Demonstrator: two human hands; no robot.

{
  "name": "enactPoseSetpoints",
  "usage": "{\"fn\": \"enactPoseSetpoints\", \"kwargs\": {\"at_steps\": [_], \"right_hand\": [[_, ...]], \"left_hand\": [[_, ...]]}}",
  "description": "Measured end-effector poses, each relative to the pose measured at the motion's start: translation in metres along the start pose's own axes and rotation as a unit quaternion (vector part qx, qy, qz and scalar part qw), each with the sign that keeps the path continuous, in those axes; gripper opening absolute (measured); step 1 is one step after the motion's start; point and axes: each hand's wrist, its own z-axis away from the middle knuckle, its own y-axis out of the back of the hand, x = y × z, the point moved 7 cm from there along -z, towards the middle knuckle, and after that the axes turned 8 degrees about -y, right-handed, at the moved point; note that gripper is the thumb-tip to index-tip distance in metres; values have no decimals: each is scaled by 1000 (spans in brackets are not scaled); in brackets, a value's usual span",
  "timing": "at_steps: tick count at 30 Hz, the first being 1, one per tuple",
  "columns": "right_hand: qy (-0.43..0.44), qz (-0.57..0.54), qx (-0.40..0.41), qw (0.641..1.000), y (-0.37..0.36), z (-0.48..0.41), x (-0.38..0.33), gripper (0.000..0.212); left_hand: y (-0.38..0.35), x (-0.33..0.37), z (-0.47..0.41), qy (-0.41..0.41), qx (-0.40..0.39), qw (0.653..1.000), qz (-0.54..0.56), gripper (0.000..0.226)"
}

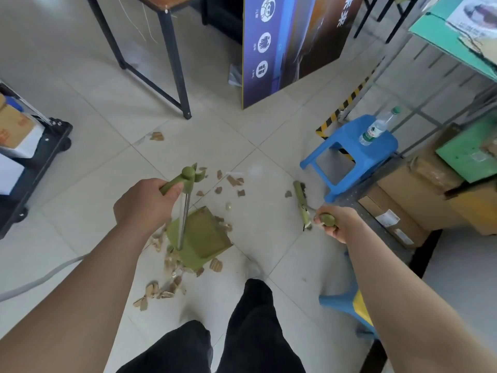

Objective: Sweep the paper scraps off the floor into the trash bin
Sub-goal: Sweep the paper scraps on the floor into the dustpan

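**A:** How far along was the sweep?

**B:** Early, I'd judge. On the floor point(269, 232), scraps point(153, 290) lay loose near and left of the dustpan point(204, 238), with more beyond it. No bin showed.

**A:** And the hands?

**B:** The left hand point(146, 203) gripped the dustpan's handle, with the pan resting mid-floor. The right hand point(338, 224) was closed round the broom point(300, 196), whose head was down at the right by the stool point(349, 141).

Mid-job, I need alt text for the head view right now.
Looking down, the left hand grips a green long-handled dustpan standing on the tiled floor while the right hand grips a green broom off to the right. Brown paper scraps lie scattered around the dustpan. A blue stool stands beyond the broom.
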Motion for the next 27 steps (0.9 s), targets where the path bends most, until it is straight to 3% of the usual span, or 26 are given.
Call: {"fn": "enactPoseSetpoints", "kwargs": {"at_steps": [8,13,23,27], "right_hand": [[-33,-21,-3,999,-16,-83,-91,16],[-17,-21,-79,997,-82,-91,-144,18],[26,155,-143,977,-196,-91,-180,22],[36,215,-166,962,-223,-80,-172,8]], "left_hand": [[-16,16,-34,96,15,995,13,44],[-17,14,-38,153,37,987,16,51],[-9,-18,-8,272,74,959,35,50],[-4,-31,13,303,85,948,41,51]]}}
